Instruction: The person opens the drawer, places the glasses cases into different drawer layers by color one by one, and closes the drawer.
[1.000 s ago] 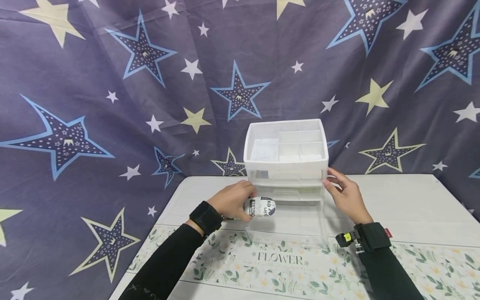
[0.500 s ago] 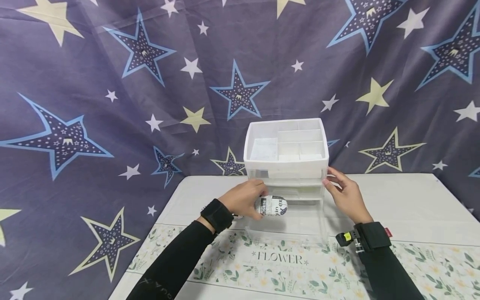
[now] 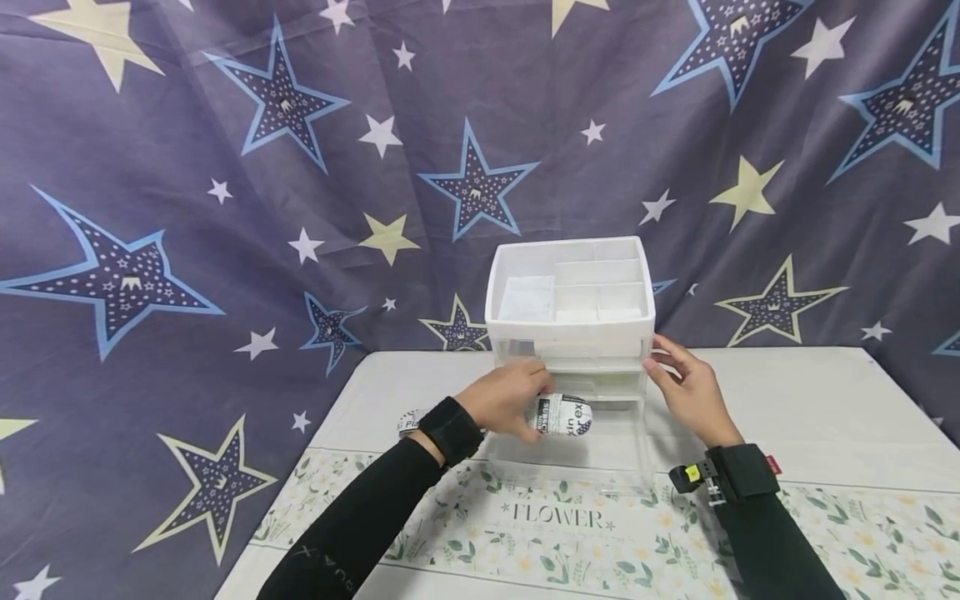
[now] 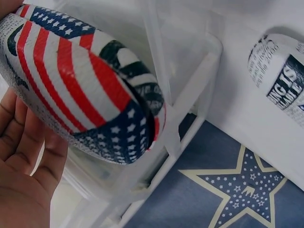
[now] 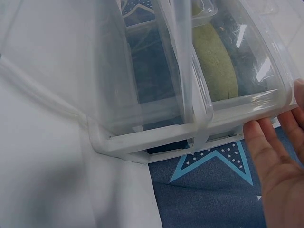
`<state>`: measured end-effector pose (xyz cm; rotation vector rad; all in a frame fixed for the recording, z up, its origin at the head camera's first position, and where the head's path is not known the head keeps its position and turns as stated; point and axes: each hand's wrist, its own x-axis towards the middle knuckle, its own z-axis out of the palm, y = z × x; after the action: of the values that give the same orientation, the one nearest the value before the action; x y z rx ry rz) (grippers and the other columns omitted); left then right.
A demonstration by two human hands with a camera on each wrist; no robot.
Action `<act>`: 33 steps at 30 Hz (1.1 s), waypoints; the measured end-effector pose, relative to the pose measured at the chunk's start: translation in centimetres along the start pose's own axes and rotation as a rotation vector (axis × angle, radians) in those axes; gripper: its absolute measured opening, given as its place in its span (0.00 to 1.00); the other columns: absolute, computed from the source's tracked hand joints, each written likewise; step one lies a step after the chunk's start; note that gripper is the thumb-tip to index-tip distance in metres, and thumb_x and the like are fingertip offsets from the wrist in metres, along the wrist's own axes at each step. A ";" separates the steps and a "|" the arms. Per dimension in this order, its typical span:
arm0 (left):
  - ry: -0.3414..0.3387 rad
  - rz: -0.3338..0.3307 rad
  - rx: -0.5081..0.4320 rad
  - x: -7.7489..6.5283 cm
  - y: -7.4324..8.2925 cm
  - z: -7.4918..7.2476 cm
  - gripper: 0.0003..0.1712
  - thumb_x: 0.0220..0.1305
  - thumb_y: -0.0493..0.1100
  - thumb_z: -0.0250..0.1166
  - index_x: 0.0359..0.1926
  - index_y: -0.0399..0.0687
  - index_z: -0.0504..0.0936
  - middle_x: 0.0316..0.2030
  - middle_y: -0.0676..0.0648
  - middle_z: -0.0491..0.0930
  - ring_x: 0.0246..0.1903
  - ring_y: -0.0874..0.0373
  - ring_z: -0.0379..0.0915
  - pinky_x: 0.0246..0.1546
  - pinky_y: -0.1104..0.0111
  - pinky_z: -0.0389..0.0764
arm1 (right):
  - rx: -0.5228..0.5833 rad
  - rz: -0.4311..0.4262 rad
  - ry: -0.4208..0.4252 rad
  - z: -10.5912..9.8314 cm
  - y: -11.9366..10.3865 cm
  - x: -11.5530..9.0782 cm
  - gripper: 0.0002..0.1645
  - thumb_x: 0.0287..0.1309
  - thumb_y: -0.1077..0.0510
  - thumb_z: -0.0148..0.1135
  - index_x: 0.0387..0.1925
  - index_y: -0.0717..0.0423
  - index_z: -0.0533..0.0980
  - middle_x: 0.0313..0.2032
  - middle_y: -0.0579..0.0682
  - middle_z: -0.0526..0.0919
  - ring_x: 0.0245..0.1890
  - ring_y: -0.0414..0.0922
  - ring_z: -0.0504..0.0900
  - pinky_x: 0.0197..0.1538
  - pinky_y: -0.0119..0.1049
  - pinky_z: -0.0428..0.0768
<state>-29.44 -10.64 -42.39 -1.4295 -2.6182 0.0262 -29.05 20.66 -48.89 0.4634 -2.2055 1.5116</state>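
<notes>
My left hand (image 3: pixel 504 400) grips a rounded glasses case (image 3: pixel 564 415) with newspaper print. In the left wrist view, the same glasses case (image 4: pixel 90 80) shows red stripes, white stars on blue and a dark seam along its end. It is above the pulled-out bottom drawer (image 3: pixel 570 475) of a clear and white plastic drawer cabinet (image 3: pixel 570 333). My right hand (image 3: pixel 693 396) touches the cabinet's right side, its thumb near the front edge. In the right wrist view, the fingertips (image 5: pixel 251 127) rest against the cabinet's frame.
A second printed case (image 4: pixel 280 66) lies on the white table (image 3: pixel 810 408), left of the cabinet and partly hidden behind my left wrist in the head view. Something green (image 5: pixel 213 61) shows through a higher drawer. The star-patterned cloth (image 3: pixel 480 100) hangs behind.
My left hand has moved to the right with the glasses case, which is now over the open drawer. The second case has come into sight behind the wrist. My right hand has stayed put.
</notes>
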 end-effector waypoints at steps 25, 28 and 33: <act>-0.072 -0.040 0.104 1.6 2.9 2.5 0.39 0.44 0.62 0.81 0.53 0.46 0.82 0.48 0.52 0.80 0.46 0.59 0.74 0.52 0.73 0.79 | 0.001 -0.009 0.001 0.2 -0.2 0.1 0.31 0.72 0.61 0.62 0.73 0.62 0.67 0.63 0.64 0.78 0.58 0.58 0.80 0.51 0.13 0.74; -0.069 -0.030 0.112 1.8 2.9 3.0 0.39 0.43 0.62 0.81 0.52 0.46 0.83 0.46 0.52 0.80 0.45 0.60 0.73 0.51 0.73 0.79 | 0.004 -0.014 0.001 0.2 -0.1 0.0 0.31 0.72 0.61 0.62 0.72 0.63 0.67 0.62 0.64 0.78 0.57 0.53 0.80 0.51 0.13 0.74; -0.066 -0.006 0.146 1.7 2.9 3.9 0.38 0.43 0.64 0.82 0.51 0.47 0.84 0.45 0.53 0.80 0.44 0.60 0.74 0.50 0.72 0.78 | 0.003 -0.017 0.004 0.2 0.0 0.1 0.31 0.72 0.62 0.62 0.72 0.63 0.68 0.62 0.64 0.78 0.56 0.41 0.80 0.50 0.13 0.74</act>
<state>-28.52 -7.39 -46.30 -1.3944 -2.6114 0.2628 -29.14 20.50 -48.88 0.4784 -2.1912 1.5058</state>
